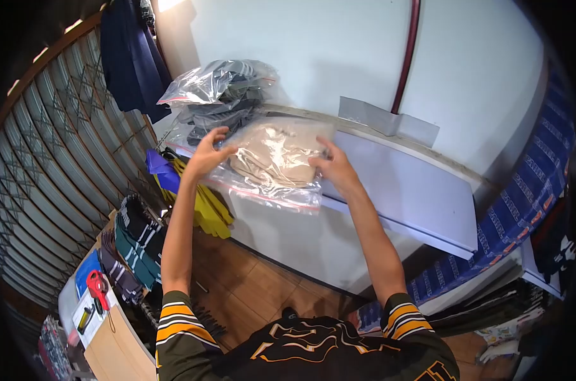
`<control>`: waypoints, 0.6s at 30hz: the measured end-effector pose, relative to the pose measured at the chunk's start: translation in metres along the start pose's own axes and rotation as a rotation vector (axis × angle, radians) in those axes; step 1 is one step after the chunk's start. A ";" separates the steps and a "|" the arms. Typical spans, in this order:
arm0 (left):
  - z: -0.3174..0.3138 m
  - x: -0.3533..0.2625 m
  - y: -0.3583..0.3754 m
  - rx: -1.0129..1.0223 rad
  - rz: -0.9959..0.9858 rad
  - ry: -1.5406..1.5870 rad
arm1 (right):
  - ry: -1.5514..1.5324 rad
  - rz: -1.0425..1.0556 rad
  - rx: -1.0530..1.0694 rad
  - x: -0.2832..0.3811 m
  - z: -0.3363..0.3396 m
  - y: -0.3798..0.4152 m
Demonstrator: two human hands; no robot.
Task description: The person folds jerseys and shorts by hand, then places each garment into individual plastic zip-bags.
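A clear plastic bag with folded beige cloth inside lies at the left part of a pale shelf. My left hand is at the bag's left side, thumb and fingers apart. At its right side is my right hand, also with thumb and fingers spread, touching or very near the plastic. A red strip runs along the bag's lower edge. Behind and to the left, a stack of bagged dark clothes rests against the wall.
Yellow cloth and purple cloth hang below the shelf's left end. A metal folding gate stands at the left. A red tool lies on a wooden table at lower left. Blue printed wrapping curves along the right.
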State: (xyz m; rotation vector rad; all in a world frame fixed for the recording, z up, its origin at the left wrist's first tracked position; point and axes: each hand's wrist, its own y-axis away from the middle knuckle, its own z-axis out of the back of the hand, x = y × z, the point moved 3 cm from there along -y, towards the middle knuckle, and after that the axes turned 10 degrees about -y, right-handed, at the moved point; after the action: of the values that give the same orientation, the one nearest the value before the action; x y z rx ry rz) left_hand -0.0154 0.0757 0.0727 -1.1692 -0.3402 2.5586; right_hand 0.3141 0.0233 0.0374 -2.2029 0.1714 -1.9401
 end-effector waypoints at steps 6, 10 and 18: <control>-0.023 0.062 -0.014 0.048 -0.002 -0.057 | -0.024 -0.133 -0.040 -0.056 -0.008 -0.025; -0.029 0.076 -0.025 -0.029 0.022 -0.048 | -0.078 -0.168 -0.053 -0.056 -0.014 -0.042; -0.040 0.082 -0.017 -0.336 -0.025 -0.187 | -0.192 -0.144 -0.117 -0.077 -0.019 -0.060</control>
State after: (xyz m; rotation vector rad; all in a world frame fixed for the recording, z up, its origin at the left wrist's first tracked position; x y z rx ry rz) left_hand -0.0325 0.1254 -0.0040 -1.0195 -0.8508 2.6634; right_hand 0.2828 0.0972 -0.0210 -2.5264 0.1013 -1.8154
